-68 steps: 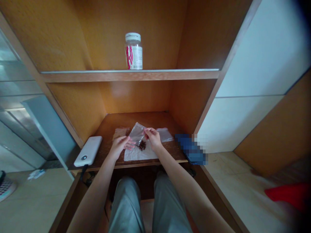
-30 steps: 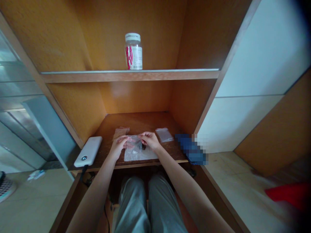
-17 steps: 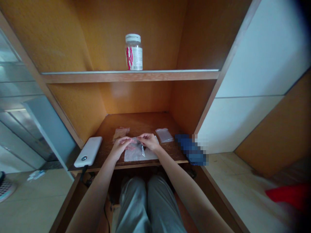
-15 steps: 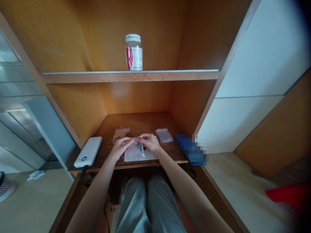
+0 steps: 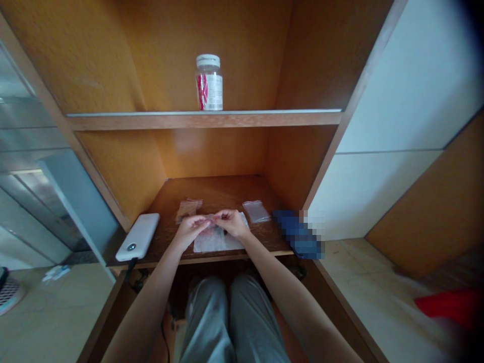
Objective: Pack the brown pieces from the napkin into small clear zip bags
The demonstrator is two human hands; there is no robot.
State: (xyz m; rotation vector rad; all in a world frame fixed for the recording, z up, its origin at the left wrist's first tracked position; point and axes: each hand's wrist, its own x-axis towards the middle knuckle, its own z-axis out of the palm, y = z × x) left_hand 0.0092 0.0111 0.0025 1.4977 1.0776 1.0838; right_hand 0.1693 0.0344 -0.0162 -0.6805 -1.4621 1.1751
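Note:
Both hands meet over the desk, pinching the top edge of a small clear plastic bag (image 5: 208,230) that has something pinkish in its lower part. My left hand (image 5: 191,229) grips the bag's left side, fingers closed. On its right side, the thumb and fingers of my right hand (image 5: 232,223) are pinched together. Beneath the hands lies a whitish sheet (image 5: 232,244), partly covered by them. Left of and behind my left hand rest small bags with brownish contents (image 5: 188,207). A flat clear zip bag (image 5: 256,211) lies to the right of my right hand.
A white power bank (image 5: 138,237) with a cable sits at the desk's left. At the right edge lies a dark blue item (image 5: 297,234), partly pixelated. A white-capped bottle (image 5: 209,83) stands on the shelf (image 5: 264,119) above.
The fingers have shifted slightly along the bag's top edge, and the hands are a little closer together. The bag's shiny hanging part by the right hand no longer shows.

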